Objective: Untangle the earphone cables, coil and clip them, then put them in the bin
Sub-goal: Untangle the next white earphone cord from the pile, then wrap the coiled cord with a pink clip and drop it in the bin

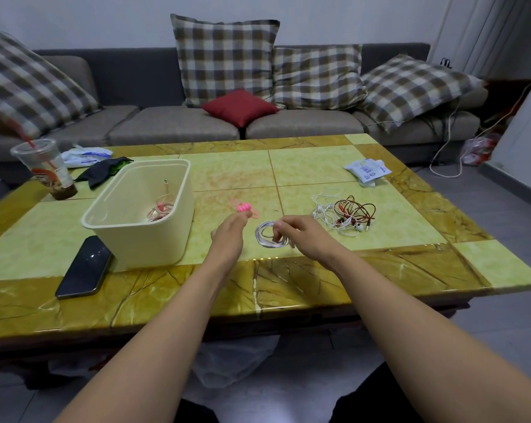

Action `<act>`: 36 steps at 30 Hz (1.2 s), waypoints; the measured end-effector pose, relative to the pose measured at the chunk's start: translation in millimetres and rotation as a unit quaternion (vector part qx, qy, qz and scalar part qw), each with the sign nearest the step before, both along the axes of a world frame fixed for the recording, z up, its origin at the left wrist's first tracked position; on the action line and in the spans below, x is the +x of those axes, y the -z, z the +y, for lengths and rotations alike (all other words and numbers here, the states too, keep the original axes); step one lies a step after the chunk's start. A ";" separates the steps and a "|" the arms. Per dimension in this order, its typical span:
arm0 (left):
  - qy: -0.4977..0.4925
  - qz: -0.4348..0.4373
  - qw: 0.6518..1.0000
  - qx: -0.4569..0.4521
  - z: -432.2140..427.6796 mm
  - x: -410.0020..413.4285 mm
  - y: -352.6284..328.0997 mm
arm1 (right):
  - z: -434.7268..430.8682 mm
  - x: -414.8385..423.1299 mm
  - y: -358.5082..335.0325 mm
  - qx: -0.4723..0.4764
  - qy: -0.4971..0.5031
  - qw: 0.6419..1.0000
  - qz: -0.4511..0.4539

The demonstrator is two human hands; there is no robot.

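The coiled white earphone cable (pixel 268 241) is pinched in the curled fingers (pixel 284 227) of the right hand (pixel 303 239). Small pink plastic clips (pixel 243 207) lie at the fingertips of the left hand (pixel 229 235); whether one is gripped cannot be told. Clipping is judged next: one clip must be picked up and closed round the coil.

One wide-angle camera sat on the person's head, facing forward and down over the table (pixel 303 166). Forearms filled the bottom edge (closest to the lens); the fingers (pixel 285 227) of the left hand (pixel 227 236) and right hand (pixel 302 236) lay mid-frame, the sofa (pixel 178 126) far beyond them.
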State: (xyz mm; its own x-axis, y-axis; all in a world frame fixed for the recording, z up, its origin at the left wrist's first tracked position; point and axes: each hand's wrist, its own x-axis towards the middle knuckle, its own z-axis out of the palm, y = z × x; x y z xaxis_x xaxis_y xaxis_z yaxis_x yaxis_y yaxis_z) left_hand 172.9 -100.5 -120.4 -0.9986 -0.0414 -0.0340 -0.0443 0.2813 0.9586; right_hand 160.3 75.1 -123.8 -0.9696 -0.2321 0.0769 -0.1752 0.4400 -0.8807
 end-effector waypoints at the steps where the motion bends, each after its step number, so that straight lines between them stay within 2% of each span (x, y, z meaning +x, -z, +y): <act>1: 0.006 0.023 1.000 -0.013 -1.6 -2.6 3.0 | -1.0 -3.0 3.4 0.045 -0.007 0.999 0.021; 4: 0.056 0.036 0.992 -0.105 1.8 -4.5 10.5 | -7.9 -6.0 7.1 0.154 -0.027 0.985 0.068; 7: 0.096 0.048 0.981 -0.161 3.6 -6.4 12.4 | -13.1 -8.2 7.8 0.206 -0.029 0.971 0.114; 12: 0.102 0.042 0.979 -0.173 -3.1 -16.1 9.9 | -16.2 -20.5 9.0 0.195 -0.011 0.974 0.111; 17: 0.070 0.040 0.956 -0.282 -3.0 -28.4 5.3 | -25.7 -30.1 8.3 0.090 0.036 0.989 0.113; 19: 0.086 0.005 0.965 -0.246 -5.4 -33.5 3.0 | -28.2 -35.8 11.3 0.055 0.018 0.994 0.094; 21: 0.111 -0.075 0.977 -0.167 -11.9 -39.6 0.4 | -29.1 -40.0 13.4 0.023 -0.017 0.997 0.074; 25: 0.177 -0.211 0.961 -0.025 -29.1 -58.3 -1.9 | -28.6 -53.5 12.8 -0.073 -0.079 0.994 0.022; 28: 0.145 -0.265 0.951 0.061 -33.1 -73.0 -0.3 | -32.7 -74.6 13.9 -0.118 -0.100 0.988 -0.013; 32: 0.041 -0.256 0.960 0.104 -33.3 -92.6 9.1 | -37.1 -104.8 21.5 -0.122 -0.109 0.984 -0.063; 34: -0.023 -0.222 0.972 0.078 -33.0 -102.2 12.1 | -40.7 -120.5 27.8 -0.070 -0.071 0.994 -0.036; 36: -0.095 -0.181 0.977 0.057 -32.7 -110.4 12.9 | -47.8 -137.5 36.3 -0.030 0.010 0.999 0.017</act>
State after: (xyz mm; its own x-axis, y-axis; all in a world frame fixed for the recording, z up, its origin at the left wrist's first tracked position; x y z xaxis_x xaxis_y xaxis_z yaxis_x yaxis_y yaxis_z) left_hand 62.5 -133.2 -133.3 -0.8953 -0.1998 -0.3981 -0.4266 0.1277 0.8954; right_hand 22.8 27.3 -160.1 -0.9709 -0.2059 0.1221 -0.1960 0.3911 -0.8993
